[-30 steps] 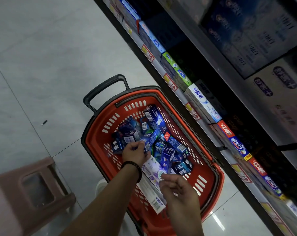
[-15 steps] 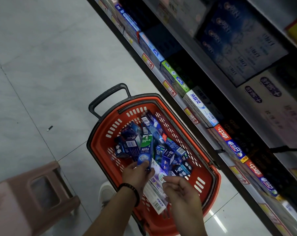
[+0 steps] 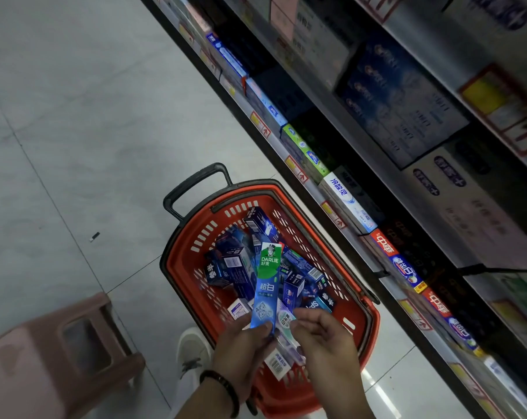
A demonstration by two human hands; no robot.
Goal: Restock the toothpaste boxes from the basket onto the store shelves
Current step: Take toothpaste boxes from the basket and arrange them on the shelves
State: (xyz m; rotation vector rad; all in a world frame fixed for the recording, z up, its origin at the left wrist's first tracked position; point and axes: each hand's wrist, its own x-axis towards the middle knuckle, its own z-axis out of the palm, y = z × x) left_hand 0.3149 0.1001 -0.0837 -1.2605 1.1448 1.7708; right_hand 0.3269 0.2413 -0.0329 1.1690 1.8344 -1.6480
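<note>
Grey floor (image 3: 89, 131) tiles run beside the stocked shelves (image 3: 346, 225), and the red basket (image 3: 368, 322) stands on them under both hands. The left hand (image 3: 244, 352) has its fingers (image 3: 263, 328) pinching the bottom end of a green-and-blue Darlie box (image 3: 266, 285), upright above the basket. The right hand (image 3: 325, 343) curls beside a pale box (image 3: 281, 358), grip unclear. Pinched only at its end, the Darlie box could swing or slip back among the others.

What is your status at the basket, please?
Left hand grips the Darlie box, held above the basket. Right hand open, empty. Nothing between box and shelves.
</note>
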